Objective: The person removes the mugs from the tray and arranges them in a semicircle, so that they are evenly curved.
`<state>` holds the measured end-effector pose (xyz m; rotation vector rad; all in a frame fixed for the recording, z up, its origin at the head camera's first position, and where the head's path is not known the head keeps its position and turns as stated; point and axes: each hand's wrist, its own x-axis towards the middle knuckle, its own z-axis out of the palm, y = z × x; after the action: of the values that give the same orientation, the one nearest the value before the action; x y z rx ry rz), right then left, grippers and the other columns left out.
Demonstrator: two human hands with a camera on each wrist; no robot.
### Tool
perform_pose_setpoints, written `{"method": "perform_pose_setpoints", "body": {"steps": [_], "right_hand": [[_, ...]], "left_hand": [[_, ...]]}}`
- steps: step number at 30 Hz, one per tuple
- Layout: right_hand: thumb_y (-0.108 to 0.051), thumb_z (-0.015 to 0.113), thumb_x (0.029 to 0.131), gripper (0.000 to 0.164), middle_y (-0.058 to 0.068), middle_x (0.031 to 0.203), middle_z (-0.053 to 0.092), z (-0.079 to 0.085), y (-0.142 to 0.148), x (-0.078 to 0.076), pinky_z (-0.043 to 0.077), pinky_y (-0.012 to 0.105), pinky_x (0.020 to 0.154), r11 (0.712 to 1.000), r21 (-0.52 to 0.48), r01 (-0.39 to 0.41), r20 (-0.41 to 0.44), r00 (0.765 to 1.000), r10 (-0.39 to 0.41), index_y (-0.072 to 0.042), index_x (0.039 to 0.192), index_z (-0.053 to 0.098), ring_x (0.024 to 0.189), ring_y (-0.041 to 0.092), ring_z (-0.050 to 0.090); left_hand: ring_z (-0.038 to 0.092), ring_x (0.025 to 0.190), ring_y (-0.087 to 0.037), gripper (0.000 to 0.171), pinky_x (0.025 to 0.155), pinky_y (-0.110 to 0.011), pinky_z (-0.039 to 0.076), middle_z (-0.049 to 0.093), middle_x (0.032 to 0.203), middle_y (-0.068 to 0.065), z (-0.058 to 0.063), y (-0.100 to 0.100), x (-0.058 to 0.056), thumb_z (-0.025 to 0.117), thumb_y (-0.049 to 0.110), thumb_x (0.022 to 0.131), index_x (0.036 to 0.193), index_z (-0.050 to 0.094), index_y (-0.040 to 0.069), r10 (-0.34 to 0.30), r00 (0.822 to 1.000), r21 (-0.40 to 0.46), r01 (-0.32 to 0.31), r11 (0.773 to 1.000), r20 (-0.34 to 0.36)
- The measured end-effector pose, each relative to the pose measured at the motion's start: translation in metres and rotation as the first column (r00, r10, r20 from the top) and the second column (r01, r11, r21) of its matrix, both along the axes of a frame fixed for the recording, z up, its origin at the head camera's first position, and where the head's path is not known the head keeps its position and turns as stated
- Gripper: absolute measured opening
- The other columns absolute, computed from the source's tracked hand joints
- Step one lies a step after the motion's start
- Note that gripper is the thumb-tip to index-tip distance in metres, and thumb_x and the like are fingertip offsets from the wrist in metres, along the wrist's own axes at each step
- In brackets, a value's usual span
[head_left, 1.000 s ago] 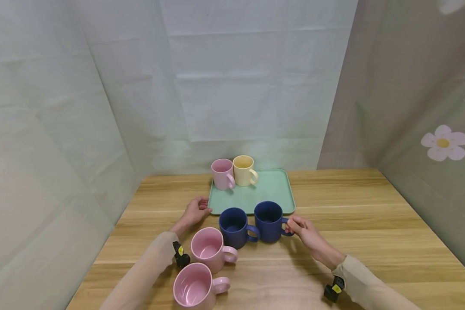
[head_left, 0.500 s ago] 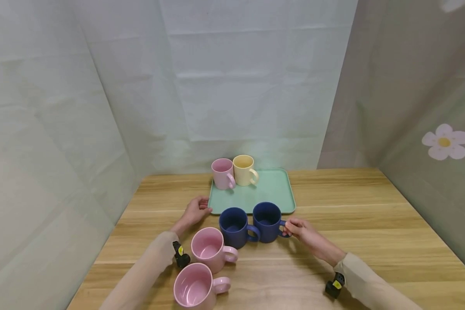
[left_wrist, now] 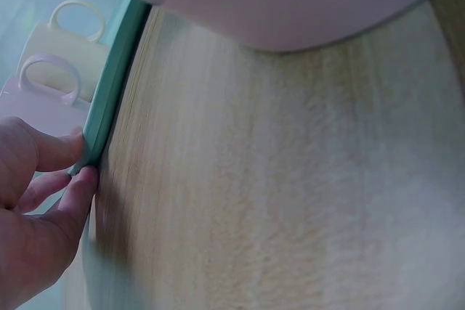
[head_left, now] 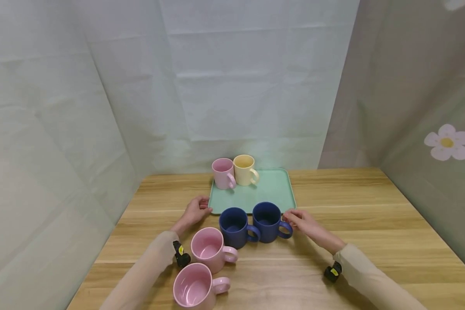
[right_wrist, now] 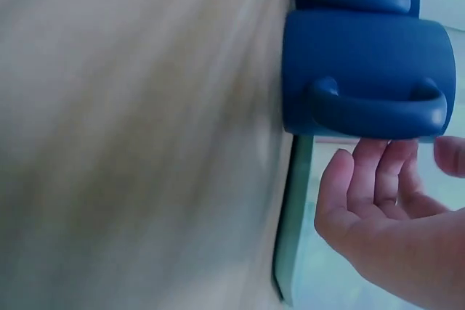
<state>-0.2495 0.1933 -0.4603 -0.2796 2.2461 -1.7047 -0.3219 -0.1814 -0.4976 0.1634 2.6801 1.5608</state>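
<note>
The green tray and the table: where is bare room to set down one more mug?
Bare: tray, right of the yellow mug; table, right of the right hand. Crowded: right of the left arm, where pink mugs and navy mugs stand close.

Six mugs, one tray, two hands, one table

Seeing a tray lying toward the back of a table, before a cloth. Finding, on its back left part, a back-left mug beside a back-right mug. Noting, before the tray, a middle-left mug and, to its right, a middle-right mug. Meeting, nearer and leftward, a third-row mug, then a nearest mug. Spotting the left hand at the tray's front left corner, the right hand just right of the middle-right mug.
</note>
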Motion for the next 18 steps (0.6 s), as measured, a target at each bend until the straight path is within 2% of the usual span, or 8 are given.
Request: {"method": "perform_pose_setpoints", "body": {"steps": [7,11,18], "right_hand": [[-0.014,0.046,0.101,0.03,0.002,0.082,0.056,0.008,-0.001,-0.019,0.056,0.025,0.078,1.0,-0.016,-0.003,-0.065,0.998,0.002,0.014,0.112,0.051,0.08,0.013,0.06],[-0.01,0.043,0.101,0.031,0.005,0.087,0.056,0.015,-0.004,-0.033,0.058,0.029,0.081,1.0,-0.012,0.012,-0.081,0.997,-0.013,0.016,0.117,0.048,0.081,0.015,0.062],[-0.012,0.042,0.101,0.027,0.017,0.102,0.058,0.023,-0.009,-0.056,0.056,0.037,0.088,0.999,0.022,0.023,-0.065,0.998,-0.022,0.009,0.116,0.051,0.085,0.015,0.061]], "left_hand": [[0.061,0.107,-0.041,0.042,0.094,-0.041,0.055,0.059,0.12,-0.032,0.0,-0.001,0.001,0.063,-0.005,0.087,0.125,0.05,-0.014,0.009,1.0,-0.006,-0.009,1.0,0.009],[0.061,0.108,-0.039,0.042,0.095,-0.041,0.055,0.059,0.12,-0.031,-0.001,-0.001,0.001,0.063,-0.004,0.087,0.126,0.05,-0.012,0.016,1.0,-0.008,-0.016,1.0,0.02],[0.061,0.108,-0.038,0.042,0.095,-0.041,0.054,0.059,0.121,-0.03,0.0,0.0,0.001,0.064,-0.003,0.087,0.126,0.051,-0.011,0.027,0.999,-0.016,-0.027,1.0,0.023]]}}
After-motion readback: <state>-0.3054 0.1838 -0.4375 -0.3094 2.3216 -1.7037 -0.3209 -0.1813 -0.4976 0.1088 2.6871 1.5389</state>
